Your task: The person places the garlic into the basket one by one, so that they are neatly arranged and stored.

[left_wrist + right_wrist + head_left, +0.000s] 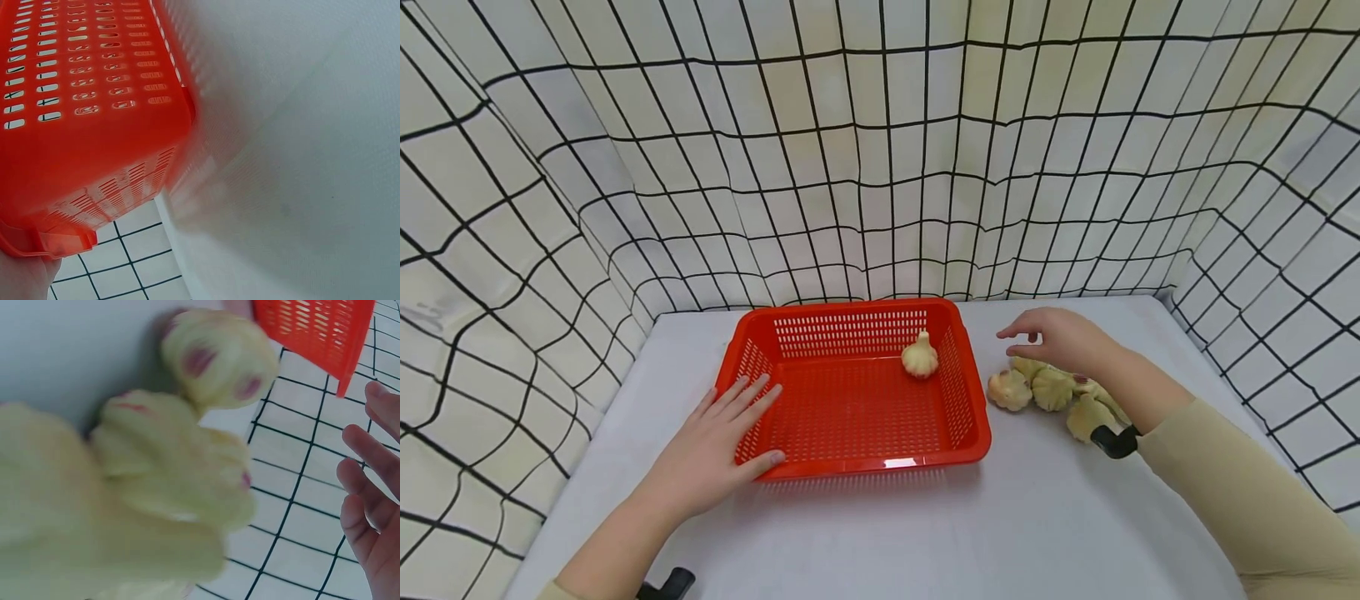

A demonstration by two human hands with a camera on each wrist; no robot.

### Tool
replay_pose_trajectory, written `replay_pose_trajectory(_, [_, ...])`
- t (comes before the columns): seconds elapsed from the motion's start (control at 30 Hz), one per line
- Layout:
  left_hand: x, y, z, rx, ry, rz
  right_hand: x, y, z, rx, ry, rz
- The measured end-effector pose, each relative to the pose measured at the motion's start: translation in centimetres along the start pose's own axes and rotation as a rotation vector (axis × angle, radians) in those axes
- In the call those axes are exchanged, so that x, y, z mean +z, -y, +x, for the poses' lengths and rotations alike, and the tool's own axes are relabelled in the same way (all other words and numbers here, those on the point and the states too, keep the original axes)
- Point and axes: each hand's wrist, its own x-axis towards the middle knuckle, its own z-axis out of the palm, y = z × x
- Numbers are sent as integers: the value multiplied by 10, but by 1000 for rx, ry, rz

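A red plastic basket (857, 467) with slotted walls stands on the white table. One pale garlic bulb (920, 357) sits inside it near the back right corner. My left hand (718, 442) rests on the basket's left front rim with fingers spread. To the basket's right, several garlic bulbs (1052, 388) lie in a cluster, some with purple patches in the right wrist view. Above that cluster hovers my right hand (1060, 340), its fingers loosely bent and nothing between them. In the right wrist view the fingers (369, 481) are apart from the bulbs (219, 359).
Black grid netting (880, 158) over white cloth walls in the back and both sides. The white tabletop (880, 542) stretches in front of the basket. A black strap end (1115, 442) shows at the right wrist, beside the nearest bulb.
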Motion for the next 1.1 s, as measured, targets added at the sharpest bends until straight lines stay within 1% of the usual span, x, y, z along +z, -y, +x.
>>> replay_pose_trajectory(0.1, [1, 0, 0, -5, -1, 1, 4, -6, -9, 9, 14, 24])
replay_pose_trajectory(0.23, [1, 1, -1, -4, -3, 4, 9, -13, -18, -13, 14, 38])
replay_pose_trajectory(0.33, [1, 1, -1, -3, -3, 3, 13, -17, -21, -40, 10, 41])
replay_pose_trajectory(0.43, [1, 1, -1, 0, -7, 0, 17, -17, -22, -51, 19, 32])
replay_pose_trajectory(0.53, [1, 1, -1, 4, -10, 0, 20, -16, -22, -39, 47, 17])
replay_pose_trajectory(0.77, [2, 2, -1, 5, -8, -3, 29, -12, -18, -8, 145, -10])
replay_pose_trajectory(0.9, [2, 2, 0, 4, -6, -1, 34, -12, -16, 38, 185, -22])
replay_pose_trajectory(1.1, [1, 2, -1, 0, -4, -1, 40, -14, -11, 80, 229, -34])
